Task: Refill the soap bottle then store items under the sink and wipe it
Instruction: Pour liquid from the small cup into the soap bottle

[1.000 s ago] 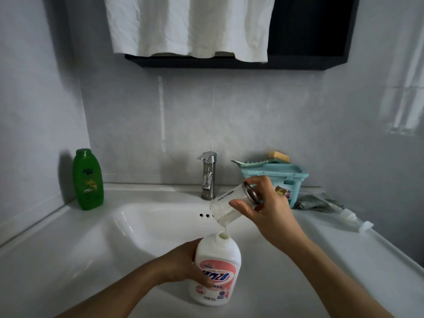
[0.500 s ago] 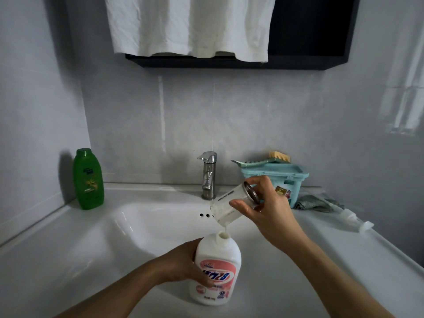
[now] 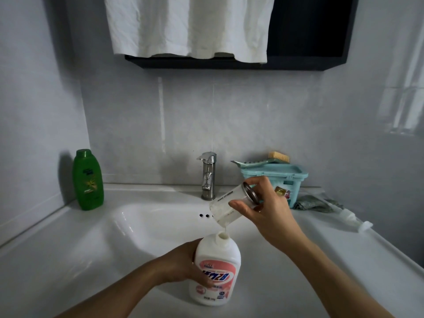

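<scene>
Head view: our left hand [image 3: 183,265] wraps the white, pink-labelled soap bottle [image 3: 218,255], upright on the white desk [image 3: 57,260]. Our right hand [image 3: 268,214] grips a tilted clear plastic jar [image 3: 227,203] above its open neck. Behind stand a green bottle [image 3: 88,180], steel tap [image 3: 208,177] and teal basket [image 3: 286,177].

A home bathroom: white ceramic washbasin [image 3: 160,226] with a chrome tap [image 3: 208,177]; grey tiled wall [image 3: 252,115]; white towel [image 3: 188,26] hanging above; green shampoo bottle [image 3: 88,180] on the ledge.
</scene>
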Motion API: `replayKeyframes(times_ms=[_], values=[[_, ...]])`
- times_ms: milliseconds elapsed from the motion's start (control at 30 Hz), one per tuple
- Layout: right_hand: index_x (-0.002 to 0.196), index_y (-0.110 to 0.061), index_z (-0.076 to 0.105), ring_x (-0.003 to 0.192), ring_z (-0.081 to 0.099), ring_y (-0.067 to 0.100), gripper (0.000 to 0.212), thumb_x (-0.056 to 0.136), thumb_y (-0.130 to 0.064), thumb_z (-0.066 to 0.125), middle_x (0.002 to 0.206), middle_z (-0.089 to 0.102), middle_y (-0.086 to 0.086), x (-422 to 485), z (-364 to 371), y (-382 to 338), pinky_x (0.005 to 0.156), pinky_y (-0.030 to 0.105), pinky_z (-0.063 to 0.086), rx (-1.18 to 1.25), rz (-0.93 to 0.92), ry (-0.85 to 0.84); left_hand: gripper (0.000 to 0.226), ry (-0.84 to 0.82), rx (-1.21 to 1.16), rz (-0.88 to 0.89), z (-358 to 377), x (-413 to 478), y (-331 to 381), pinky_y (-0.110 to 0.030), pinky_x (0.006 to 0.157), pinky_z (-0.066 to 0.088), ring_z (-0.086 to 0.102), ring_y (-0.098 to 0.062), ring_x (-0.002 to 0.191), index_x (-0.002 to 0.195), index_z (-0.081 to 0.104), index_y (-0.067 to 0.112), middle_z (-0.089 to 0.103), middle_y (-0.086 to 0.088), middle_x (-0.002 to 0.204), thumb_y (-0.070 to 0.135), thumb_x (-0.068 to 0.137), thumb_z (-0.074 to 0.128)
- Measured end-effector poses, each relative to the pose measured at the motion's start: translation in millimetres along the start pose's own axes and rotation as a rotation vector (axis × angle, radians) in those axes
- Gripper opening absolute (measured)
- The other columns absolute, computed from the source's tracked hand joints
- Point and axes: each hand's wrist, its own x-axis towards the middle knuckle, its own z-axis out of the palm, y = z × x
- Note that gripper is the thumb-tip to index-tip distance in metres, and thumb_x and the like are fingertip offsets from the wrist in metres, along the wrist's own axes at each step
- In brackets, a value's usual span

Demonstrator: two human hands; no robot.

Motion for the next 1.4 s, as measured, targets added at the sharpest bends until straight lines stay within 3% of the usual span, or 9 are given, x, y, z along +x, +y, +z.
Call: replayKeyframes(times_ms=[133,233,500,733,933,1167,1400], values=[[0.103,-0.034,0.038,0.082,0.052,-0.010,0.049,0.066,-0.055,0.061,0.092,0.056,-0.016,0.1,0.5,0.8,0.063,-0.004,0.038,-0.006,-0.004,-0.002,0.066,-0.006,0.004,-0.006,0.1,0.7,0.1,-0.012,0.077,0.051,0.065,0.004,0.097,0.117,0.056,0.034,0.071,0.012,0.109,0.002,0.066,0.083],[0.104,-0.034,0.037,0.083,0.053,-0.008,0.048,0.067,-0.055,0.060,0.095,0.055,-0.016,0.1,0.8,0.9,0.064,-0.004,0.039,-0.010,0.001,-0.014,0.067,-0.005,0.014,-0.010,0.0,0.7,0.6,-0.017,0.084,0.053,0.065,0.000,0.101,0.119,0.055,0.033,0.071,0.011,0.110,0.004,0.066,0.083],[0.104,-0.035,0.037,0.084,0.055,-0.004,0.049,0.066,-0.057,0.059,0.094,0.053,-0.018,-0.5,0.6,0.1,0.063,0.000,0.041,-0.007,0.000,-0.013,0.066,-0.004,0.008,-0.003,-0.3,1.2,-0.4,-0.015,0.082,0.052,0.065,0.000,0.101,0.119,0.057,0.032,0.071,0.011,0.109,0.003,0.065,0.084],[0.102,-0.036,0.038,0.082,0.056,-0.005,0.049,0.064,-0.058,0.060,0.090,0.055,-0.019,-0.2,0.7,0.9,0.063,0.002,0.042,0.006,-0.002,0.004,0.064,-0.005,0.009,-0.004,-0.5,1.5,0.5,-0.024,0.090,0.053,0.065,-0.004,0.104,0.116,0.058,0.032,0.071,0.011,0.110,0.004,0.065,0.084],[0.102,-0.035,0.038,0.084,0.056,-0.004,0.049,0.064,-0.059,0.059,0.092,0.057,-0.015,0.2,0.6,0.5,0.063,0.002,0.042,0.011,-0.001,0.002,0.064,-0.010,0.004,0.010,-0.7,2.0,-1.0,-0.016,0.082,0.052,0.066,-0.002,0.101,0.116,0.057,0.033,0.071,0.010,0.110,0.003,0.066,0.084],[0.101,-0.034,0.038,0.081,0.054,-0.007,0.049,0.064,-0.059,0.058,0.089,0.053,-0.022,0.1,0.2,-0.5,0.063,0.001,0.041,0.002,-0.009,0.005,0.066,-0.011,0.007,0.005,-1.4,2.2,-2.0,-0.028,0.093,0.053,0.065,-0.006,0.105,0.119,0.057,0.032,0.071,0.009,0.112,0.006,0.065,0.084],[0.102,-0.034,0.039,0.082,0.053,-0.009,0.049,0.065,-0.058,0.059,0.089,0.052,-0.021,0.2,0.4,-0.5,0.064,-0.001,0.039,0.002,-0.003,0.004,0.065,-0.025,0.002,0.002,-1.5,1.9,-1.3,-0.016,0.081,0.053,0.065,-0.001,0.102,0.120,0.056,0.033,0.071,0.011,0.111,0.005,0.067,0.083]])
